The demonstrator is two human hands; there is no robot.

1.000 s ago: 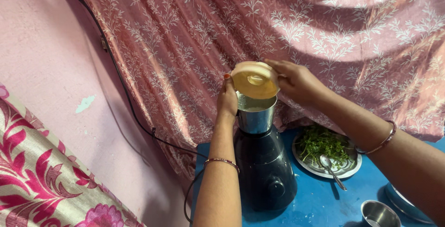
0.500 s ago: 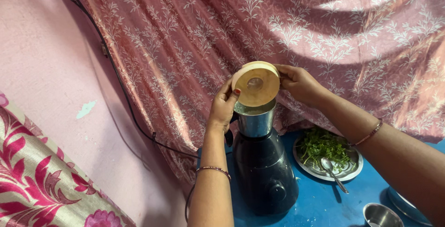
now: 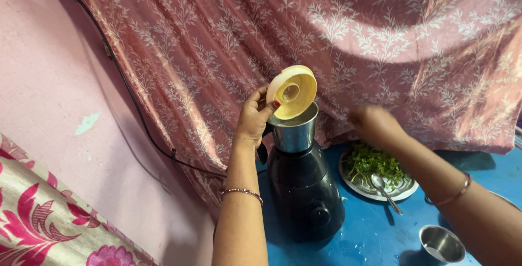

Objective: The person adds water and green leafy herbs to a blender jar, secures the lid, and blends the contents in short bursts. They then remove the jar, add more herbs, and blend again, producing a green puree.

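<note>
Round cream lid (image 3: 292, 91) was held tilted in the left hand (image 3: 254, 115), fingers closed on its left edge, underside turned toward the camera. Lid was raised off the steel jar (image 3: 294, 132), only its lower edge close to the jar rim. Jar was seated on the black mixer base (image 3: 305, 195), which stood on the blue table (image 3: 375, 239). Right hand (image 3: 375, 125) was blurred, clear of the lid, above the far edge of the steel plate (image 3: 399, 192); whether it was spread or closed could not be told, and nothing was seen in it. Green leaves (image 3: 371, 163) and a spoon (image 3: 384, 190) lay on the plate. A small steel bowl (image 3: 441, 242) stood near the table's front edge. Patterned pink curtain (image 3: 380, 43) hung behind.
</note>
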